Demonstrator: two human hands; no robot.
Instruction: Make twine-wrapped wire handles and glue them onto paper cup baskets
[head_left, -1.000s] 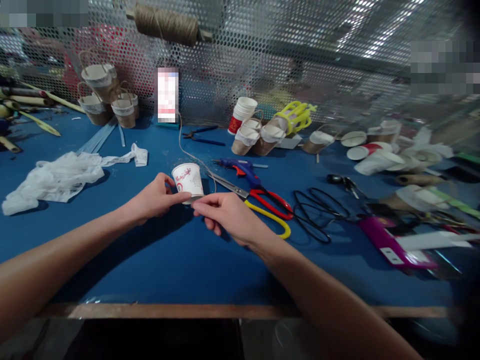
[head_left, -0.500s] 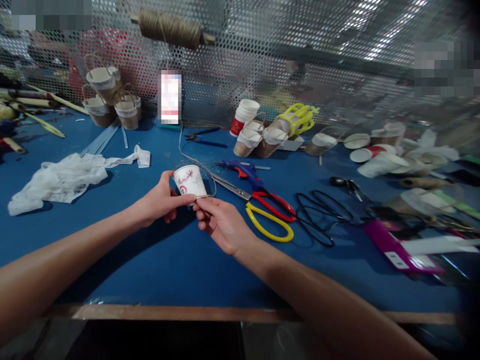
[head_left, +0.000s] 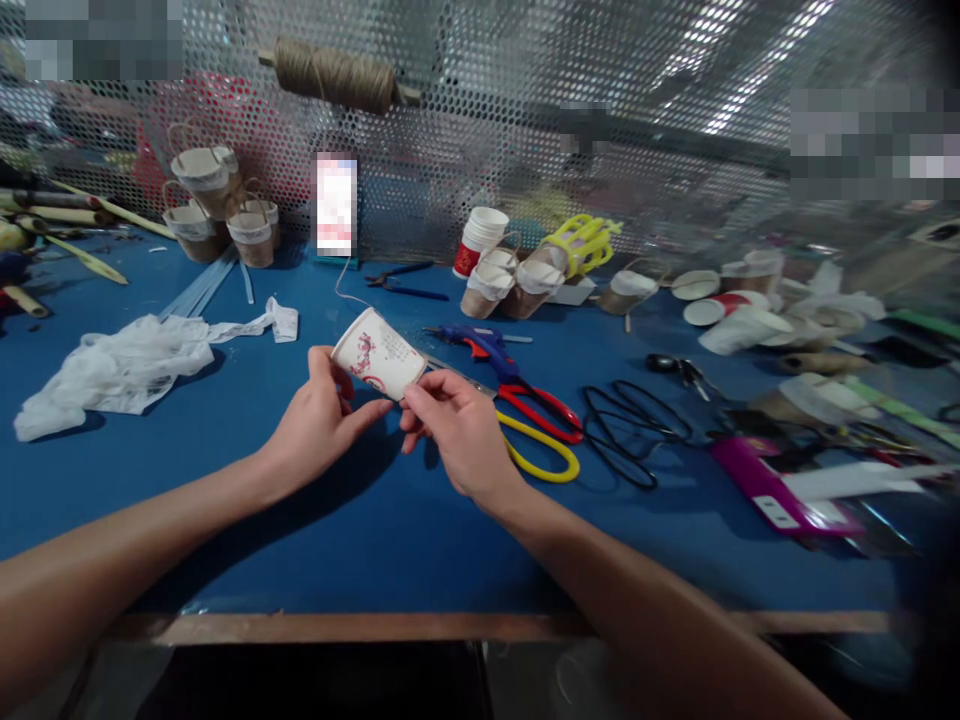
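Note:
A white paper cup (head_left: pixel 379 355) with a reddish print is tilted in the air between my hands, its mouth toward the upper left. My left hand (head_left: pixel 319 410) holds it at the rim side, fingers behind it and the thumb stretched along below. My right hand (head_left: pixel 454 425) pinches the cup's base between thumb and fingers. Thin twine (head_left: pixel 343 290) comes down from the back and passes out of sight behind the cup; whether my right fingers also pinch it is hidden. Scissors (head_left: pixel 544 462) with red and yellow handles lie right of my right hand, blades partly covered.
Behind the hands lie a blue glue gun (head_left: pixel 487 350) and pliers (head_left: pixel 409 285). White mesh fabric (head_left: pixel 127 365) is on the left. Twine-wrapped cups (head_left: pixel 251 235) stand at the back, below a twine spool (head_left: pixel 334 75). A black cable (head_left: pixel 622 430) lies on the right.
The cup has tipped over further, its base swinging right and up. My right hand has shifted slightly right and up with the base. My left thumb has come away from the cup's base.

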